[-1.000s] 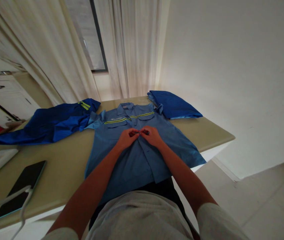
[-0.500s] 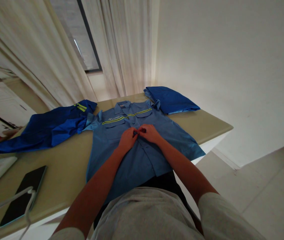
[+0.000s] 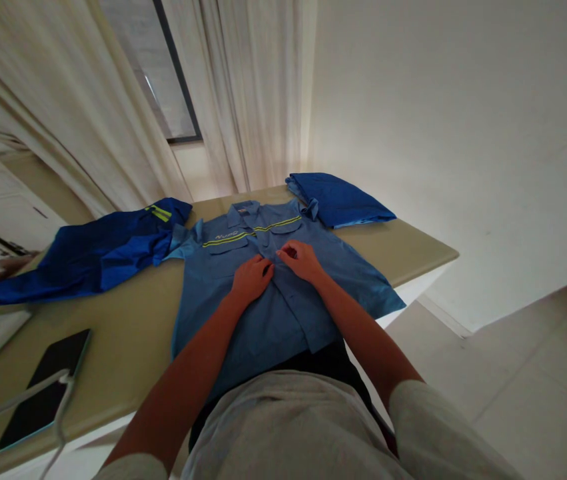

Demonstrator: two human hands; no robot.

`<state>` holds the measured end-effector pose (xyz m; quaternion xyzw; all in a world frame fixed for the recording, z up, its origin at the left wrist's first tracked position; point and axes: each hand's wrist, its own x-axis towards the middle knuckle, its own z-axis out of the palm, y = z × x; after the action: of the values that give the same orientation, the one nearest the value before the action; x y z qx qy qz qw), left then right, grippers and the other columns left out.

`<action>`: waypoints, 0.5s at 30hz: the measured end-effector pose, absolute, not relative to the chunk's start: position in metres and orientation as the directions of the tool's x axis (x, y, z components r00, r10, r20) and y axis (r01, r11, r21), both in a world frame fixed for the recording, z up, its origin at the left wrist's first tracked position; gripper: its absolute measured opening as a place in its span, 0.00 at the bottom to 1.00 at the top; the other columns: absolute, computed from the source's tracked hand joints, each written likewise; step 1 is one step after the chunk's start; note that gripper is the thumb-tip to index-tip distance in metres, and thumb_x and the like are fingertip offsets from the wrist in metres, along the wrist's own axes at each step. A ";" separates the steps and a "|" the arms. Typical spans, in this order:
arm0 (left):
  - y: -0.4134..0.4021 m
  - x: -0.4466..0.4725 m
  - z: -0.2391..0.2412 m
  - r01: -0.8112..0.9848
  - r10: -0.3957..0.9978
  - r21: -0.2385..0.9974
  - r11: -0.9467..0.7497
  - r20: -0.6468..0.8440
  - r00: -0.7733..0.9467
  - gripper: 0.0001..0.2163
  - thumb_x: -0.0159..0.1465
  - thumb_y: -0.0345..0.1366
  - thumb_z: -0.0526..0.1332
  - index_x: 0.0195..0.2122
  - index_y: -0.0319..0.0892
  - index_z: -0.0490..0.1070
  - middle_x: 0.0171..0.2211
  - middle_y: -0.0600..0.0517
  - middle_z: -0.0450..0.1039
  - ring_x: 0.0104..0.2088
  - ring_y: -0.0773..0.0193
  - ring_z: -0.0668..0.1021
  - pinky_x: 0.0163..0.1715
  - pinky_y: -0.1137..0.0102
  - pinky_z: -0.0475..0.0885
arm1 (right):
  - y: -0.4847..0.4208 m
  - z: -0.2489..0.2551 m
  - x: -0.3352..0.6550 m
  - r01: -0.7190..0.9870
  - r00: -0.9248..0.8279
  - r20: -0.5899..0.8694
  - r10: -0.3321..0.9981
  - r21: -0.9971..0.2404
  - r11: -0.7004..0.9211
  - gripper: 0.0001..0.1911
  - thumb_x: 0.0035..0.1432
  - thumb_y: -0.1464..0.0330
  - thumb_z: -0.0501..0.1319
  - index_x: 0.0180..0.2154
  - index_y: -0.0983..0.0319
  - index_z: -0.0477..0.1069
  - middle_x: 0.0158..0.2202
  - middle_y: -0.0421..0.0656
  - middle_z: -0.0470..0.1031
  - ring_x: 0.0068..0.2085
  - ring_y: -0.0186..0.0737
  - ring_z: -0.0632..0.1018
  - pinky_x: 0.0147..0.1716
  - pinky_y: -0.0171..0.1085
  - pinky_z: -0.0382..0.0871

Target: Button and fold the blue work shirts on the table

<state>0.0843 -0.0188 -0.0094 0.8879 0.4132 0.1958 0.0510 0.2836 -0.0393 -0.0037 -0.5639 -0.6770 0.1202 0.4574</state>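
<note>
A blue-grey work shirt (image 3: 233,303) lies front up and spread out, its collar at the far end and yellow stripes across the chest. My left hand (image 3: 252,279) rests on its front beside the button placket, fingers bent and closed on the cloth. Just to the right, my right hand (image 3: 300,259) is curled, thumb and fingertips pinched together at the placket below the chest pocket. A small gap separates the two hands. Whether a button is between the fingers is too small to tell. The lower hem reaches my body at the near edge.
The shirt is on a tan-topped table (image 3: 118,347). Bright blue garments lie at the left (image 3: 98,250) and, folded, at the far right (image 3: 343,200). A dark tablet (image 3: 46,387) with a pale cable (image 3: 60,413) across it sits near left. Curtains and a wall stand behind.
My hands, which were together at the placket, have come apart. The right hand has moved slightly up and away; the left has shifted a little left and flattened onto the shirt.
</note>
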 end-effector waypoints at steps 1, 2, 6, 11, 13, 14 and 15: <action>-0.019 0.085 -0.010 0.712 0.753 0.253 -0.655 0.299 0.586 0.11 0.74 0.40 0.55 0.44 0.46 0.77 0.42 0.47 0.77 0.41 0.56 0.80 0.41 0.66 0.72 | -0.046 0.002 0.283 0.666 0.036 0.481 0.876 -0.665 0.338 0.12 0.66 0.61 0.66 0.32 0.62 0.75 0.29 0.40 0.77 0.30 0.35 0.74 0.34 0.35 0.64; -0.019 0.085 -0.011 0.710 0.753 0.259 -0.655 0.294 0.588 0.09 0.73 0.39 0.56 0.44 0.45 0.76 0.43 0.47 0.77 0.42 0.56 0.80 0.42 0.66 0.73 | -0.055 0.007 0.282 0.686 0.007 0.467 0.884 -0.645 0.336 0.14 0.66 0.60 0.66 0.31 0.61 0.74 0.28 0.40 0.76 0.30 0.35 0.73 0.33 0.35 0.63; -0.023 0.087 -0.014 0.708 0.766 0.292 -0.643 0.276 0.581 0.08 0.73 0.39 0.58 0.49 0.45 0.73 0.46 0.46 0.77 0.42 0.55 0.80 0.42 0.65 0.73 | -0.111 0.016 0.273 0.808 -0.157 0.314 0.936 -0.505 0.304 0.21 0.57 0.51 0.73 0.28 0.59 0.72 0.29 0.41 0.76 0.30 0.38 0.72 0.31 0.37 0.59; -0.030 0.085 0.000 0.721 0.812 0.376 -0.582 0.321 0.487 0.10 0.74 0.41 0.57 0.50 0.44 0.73 0.44 0.45 0.79 0.40 0.54 0.81 0.40 0.64 0.72 | -0.155 0.002 0.262 0.894 -0.051 0.227 0.972 -0.423 0.146 0.06 0.55 0.67 0.71 0.33 0.59 0.75 0.35 0.47 0.80 0.32 0.43 0.76 0.32 0.38 0.60; -0.036 0.080 0.009 0.723 0.829 0.405 -0.560 0.279 0.485 0.09 0.73 0.42 0.58 0.42 0.44 0.75 0.37 0.47 0.80 0.37 0.54 0.81 0.38 0.64 0.71 | -0.153 -0.005 0.266 0.858 0.003 0.218 0.976 -0.502 0.109 0.03 0.55 0.73 0.67 0.32 0.59 0.77 0.32 0.45 0.80 0.31 0.42 0.76 0.32 0.38 0.61; -0.040 0.078 0.013 0.708 0.818 0.412 -0.574 0.234 0.526 0.10 0.72 0.42 0.59 0.38 0.45 0.76 0.35 0.48 0.80 0.36 0.55 0.80 0.37 0.64 0.71 | -0.151 -0.008 0.269 0.814 0.027 0.211 0.977 -0.572 0.101 0.03 0.55 0.73 0.66 0.32 0.60 0.78 0.30 0.44 0.80 0.30 0.41 0.77 0.32 0.37 0.62; -0.045 0.075 0.016 0.682 0.790 0.416 -0.601 0.184 0.584 0.10 0.71 0.43 0.60 0.36 0.45 0.77 0.34 0.49 0.80 0.35 0.55 0.80 0.37 0.64 0.71 | -0.148 -0.011 0.273 0.754 0.049 0.205 0.978 -0.650 0.099 0.04 0.55 0.73 0.65 0.32 0.60 0.78 0.28 0.42 0.79 0.29 0.40 0.76 0.32 0.37 0.63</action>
<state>0.0751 -0.0451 0.0158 0.8770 0.4198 0.1776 0.1521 0.2730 -0.1476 -0.0106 -0.6484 -0.6675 0.1735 0.3223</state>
